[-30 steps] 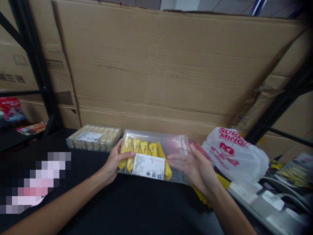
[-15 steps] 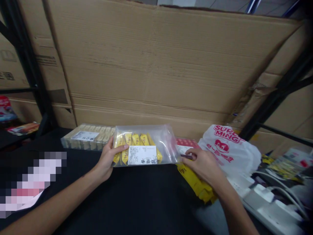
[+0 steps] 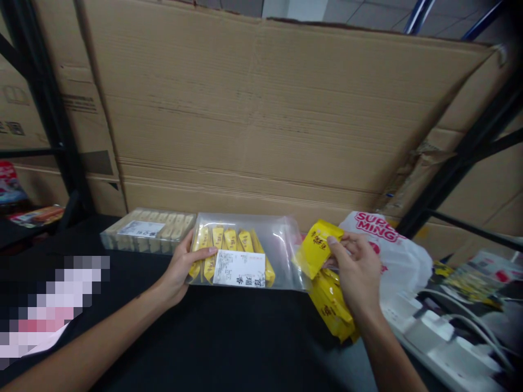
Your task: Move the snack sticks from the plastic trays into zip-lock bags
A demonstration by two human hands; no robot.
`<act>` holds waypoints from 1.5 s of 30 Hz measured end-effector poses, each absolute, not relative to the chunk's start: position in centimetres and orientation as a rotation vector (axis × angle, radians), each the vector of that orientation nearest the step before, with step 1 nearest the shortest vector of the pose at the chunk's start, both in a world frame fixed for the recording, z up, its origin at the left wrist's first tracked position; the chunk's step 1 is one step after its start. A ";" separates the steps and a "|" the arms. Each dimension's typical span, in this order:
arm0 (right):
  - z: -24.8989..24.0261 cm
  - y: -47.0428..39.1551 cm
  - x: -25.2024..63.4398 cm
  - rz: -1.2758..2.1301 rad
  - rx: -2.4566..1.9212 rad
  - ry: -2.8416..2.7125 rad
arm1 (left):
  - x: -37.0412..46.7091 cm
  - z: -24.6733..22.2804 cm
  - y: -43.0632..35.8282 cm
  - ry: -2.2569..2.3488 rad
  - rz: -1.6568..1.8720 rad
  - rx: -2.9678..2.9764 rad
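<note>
The left hand (image 3: 177,273) grips a clear bag (image 3: 278,239); at its right end, the right hand (image 3: 359,275) pinches a yellow packet (image 3: 317,250).

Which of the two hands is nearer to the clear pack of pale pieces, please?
Left. The left hand is just right of the clear pack, gripping the bag's left end; the right hand is much farther right, holding a yellow packet.

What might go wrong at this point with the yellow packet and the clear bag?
The yellow packet in the right hand might catch on the clear bag's edge, since only the left hand holds the bag, at its far end. It could also drop onto the yellow packets just below.
</note>
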State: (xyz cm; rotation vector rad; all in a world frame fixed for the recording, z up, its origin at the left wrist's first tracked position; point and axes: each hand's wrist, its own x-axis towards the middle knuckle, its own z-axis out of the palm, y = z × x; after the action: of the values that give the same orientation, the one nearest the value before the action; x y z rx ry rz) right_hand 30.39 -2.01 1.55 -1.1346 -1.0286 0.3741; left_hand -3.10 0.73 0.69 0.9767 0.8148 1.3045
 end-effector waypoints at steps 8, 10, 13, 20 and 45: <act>2.0 -2.2 27.9 1.330 -0.834 -0.933 | -3.0 0.9 0.6 0.858 1.292 0.981; 2.5 -2.6 27.5 1.449 -0.773 -0.914 | -2.9 0.8 0.7 0.864 1.307 0.989; 2.8 -3.0 26.9 1.510 -0.728 -0.945 | -2.9 0.6 0.7 0.861 1.300 0.997; 2.7 -2.8 30.0 0.679 -1.158 -1.253 | -2.9 0.9 0.7 0.864 1.346 0.951; 1.0 -2.0 29.2 0.598 -1.055 -1.040 | -2.8 0.7 0.5 0.803 1.308 0.968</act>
State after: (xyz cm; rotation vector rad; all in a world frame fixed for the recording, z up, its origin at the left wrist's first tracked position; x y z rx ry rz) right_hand 29.25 -2.01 0.96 -1.0554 -1.0400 0.5982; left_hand -2.78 0.51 0.73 0.9676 0.8029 1.3079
